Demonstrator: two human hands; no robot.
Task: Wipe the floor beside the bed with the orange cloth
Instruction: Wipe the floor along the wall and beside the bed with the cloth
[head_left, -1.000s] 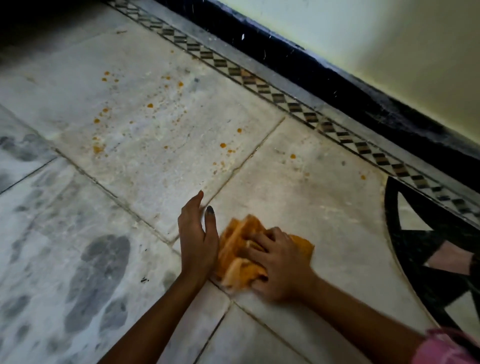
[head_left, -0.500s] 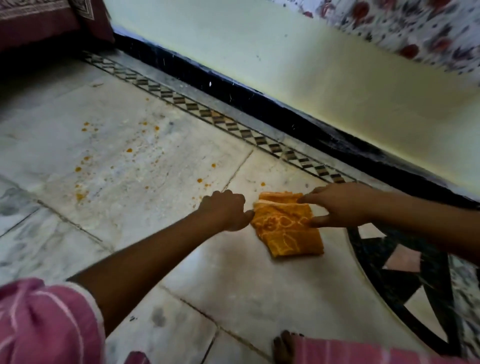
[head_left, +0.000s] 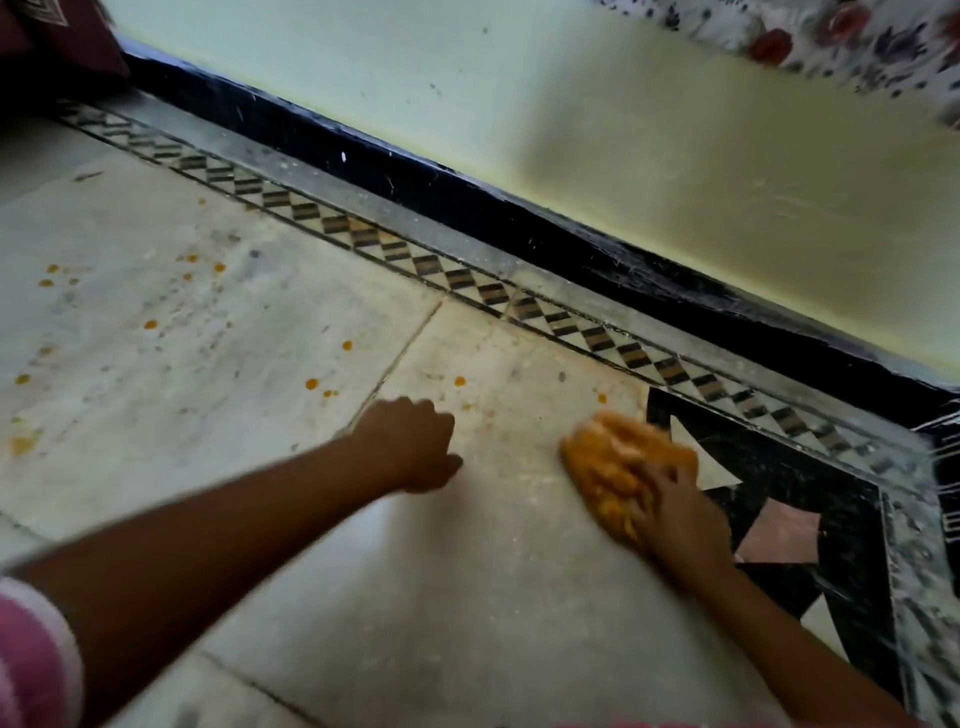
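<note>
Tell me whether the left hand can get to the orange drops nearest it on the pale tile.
Probably yes. The left hand, curled loosely and holding nothing, sits just below the orange drops, with only bare floor between. The orange cloth is under the right hand.

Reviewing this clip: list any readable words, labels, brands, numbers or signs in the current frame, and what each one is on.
None: no text, label, number or sign shows anywhere in this frame.
The orange cloth under the right hand carries only a blurred pattern, no lettering.
The floral fabric at top right shows flowers only.
The floor border is a plain diamond pattern.
The left hand holds nothing printed.
</note>
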